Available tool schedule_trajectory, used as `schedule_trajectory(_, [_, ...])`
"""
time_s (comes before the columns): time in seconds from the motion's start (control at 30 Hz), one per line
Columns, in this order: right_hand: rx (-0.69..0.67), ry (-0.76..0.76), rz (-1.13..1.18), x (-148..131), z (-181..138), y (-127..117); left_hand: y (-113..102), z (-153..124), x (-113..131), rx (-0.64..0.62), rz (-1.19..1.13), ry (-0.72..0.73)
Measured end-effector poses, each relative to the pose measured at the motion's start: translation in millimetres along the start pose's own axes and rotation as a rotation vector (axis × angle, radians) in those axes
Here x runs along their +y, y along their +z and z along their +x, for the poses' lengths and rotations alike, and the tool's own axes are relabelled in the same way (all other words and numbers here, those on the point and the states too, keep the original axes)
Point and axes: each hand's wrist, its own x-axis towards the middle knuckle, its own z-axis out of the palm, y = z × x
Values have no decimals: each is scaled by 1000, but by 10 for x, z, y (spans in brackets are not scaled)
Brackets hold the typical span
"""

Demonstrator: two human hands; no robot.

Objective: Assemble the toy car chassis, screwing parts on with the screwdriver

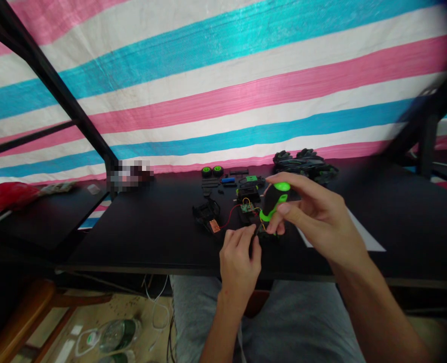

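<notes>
My right hand grips the thick black and bright green handle of a screwdriver, which is tilted and points down at the table. Its tip is hidden. Close beside it, my left hand rests near the table's front edge with its fingers closed around or against a dark part that I cannot make out. Just beyond the fingers lies a small green circuit board with red and yellow wires. A red wire runs left to a copper-coloured plate at a black plastic frame.
Behind the hands lie two small green-hubbed wheels, a blue cylinder and a green and black piece. Farther right is a heap of black wheels. White paper lies under my right forearm. Bottles stand below left.
</notes>
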Motion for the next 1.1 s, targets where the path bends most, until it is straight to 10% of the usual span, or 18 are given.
schedule_trajectory(1.1, [28,-47,-203,-131,-24,-14,-1,-3,-7,-36,-4,6])
